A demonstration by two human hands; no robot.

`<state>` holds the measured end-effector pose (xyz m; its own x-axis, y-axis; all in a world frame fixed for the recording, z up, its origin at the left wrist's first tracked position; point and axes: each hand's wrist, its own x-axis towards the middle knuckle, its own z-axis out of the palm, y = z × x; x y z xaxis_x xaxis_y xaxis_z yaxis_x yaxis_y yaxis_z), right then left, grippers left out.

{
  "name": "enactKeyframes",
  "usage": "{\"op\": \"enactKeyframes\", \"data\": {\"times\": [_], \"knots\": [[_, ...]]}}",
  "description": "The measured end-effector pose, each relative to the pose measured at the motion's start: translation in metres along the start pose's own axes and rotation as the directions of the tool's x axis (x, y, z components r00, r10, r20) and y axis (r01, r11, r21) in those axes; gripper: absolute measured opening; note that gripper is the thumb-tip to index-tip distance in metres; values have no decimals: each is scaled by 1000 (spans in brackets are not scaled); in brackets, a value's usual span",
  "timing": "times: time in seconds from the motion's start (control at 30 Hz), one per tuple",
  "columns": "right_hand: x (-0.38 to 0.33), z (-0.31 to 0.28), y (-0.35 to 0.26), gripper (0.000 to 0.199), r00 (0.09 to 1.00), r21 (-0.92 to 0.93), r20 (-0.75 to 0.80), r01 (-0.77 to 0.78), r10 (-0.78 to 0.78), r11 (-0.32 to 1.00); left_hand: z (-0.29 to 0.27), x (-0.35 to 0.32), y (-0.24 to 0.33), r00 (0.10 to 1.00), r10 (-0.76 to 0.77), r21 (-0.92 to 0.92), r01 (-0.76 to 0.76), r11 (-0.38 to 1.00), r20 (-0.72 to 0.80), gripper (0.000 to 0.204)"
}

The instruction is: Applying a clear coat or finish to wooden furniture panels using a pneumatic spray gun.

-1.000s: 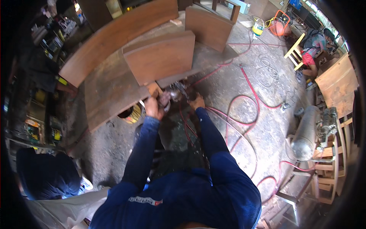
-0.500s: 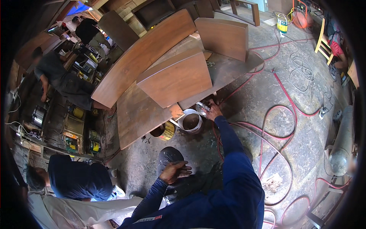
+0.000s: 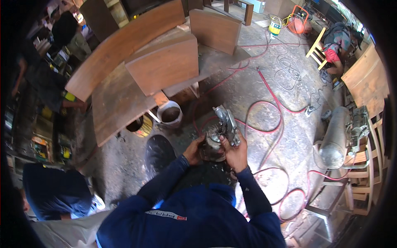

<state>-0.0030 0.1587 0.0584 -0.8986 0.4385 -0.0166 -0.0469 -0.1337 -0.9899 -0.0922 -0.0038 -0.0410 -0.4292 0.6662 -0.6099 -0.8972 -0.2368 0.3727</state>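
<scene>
Head view looks down on a workshop with a dusty grey concrete floor (image 3: 289, 136) crossed by loops of red air hose (image 3: 271, 97). At the centre the right hand (image 3: 235, 151) is wrapped around the grip of a metal spray gun (image 3: 226, 124), held upright above the floor. The left hand (image 3: 194, 151) is cupped against the side of the gun's dark round cup (image 3: 211, 146), fingers bent around it. Just beyond the hands a grey bucket (image 3: 169, 115) stands beside the leg of a low table of brown wooden panels (image 3: 163, 66). At the right a steel compressor tank (image 3: 335, 136) lies by wooden chair frames (image 3: 364, 182). Another person in blue (image 3: 56, 192) crouches at lower left.
</scene>
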Motion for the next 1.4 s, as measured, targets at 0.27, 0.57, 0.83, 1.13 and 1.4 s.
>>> {"op": "enactKeyframes", "data": {"times": [0.27, 0.57, 0.83, 1.13, 1.4], "knots": [[-60, -12, -76, 40, 945, -342, 131, 326, -299, 881, 49, -66, -41, 968, 128, -11, -129, 992, 216, 53], [-66, -32, -108, 32, 919, -351, 177, 394, -353, 849, 75, -72, -41, 955, 158, 90, -186, 978, 252, 55], [-79, -36, -105, 22, 893, -382, 105, 442, -437, 812, 77, -78, -43, 947, 141, 122, -182, 976, 290, 52], [-86, -32, -100, 31, 894, -373, 11, 419, -447, 828, 69, -73, -42, 958, 24, 138, -66, 988, 286, 51], [-80, -13, -90, 34, 917, -264, 210, 388, -340, 883, 44, -113, -40, 962, 232, 106, -248, 963, 145, 51]]}}
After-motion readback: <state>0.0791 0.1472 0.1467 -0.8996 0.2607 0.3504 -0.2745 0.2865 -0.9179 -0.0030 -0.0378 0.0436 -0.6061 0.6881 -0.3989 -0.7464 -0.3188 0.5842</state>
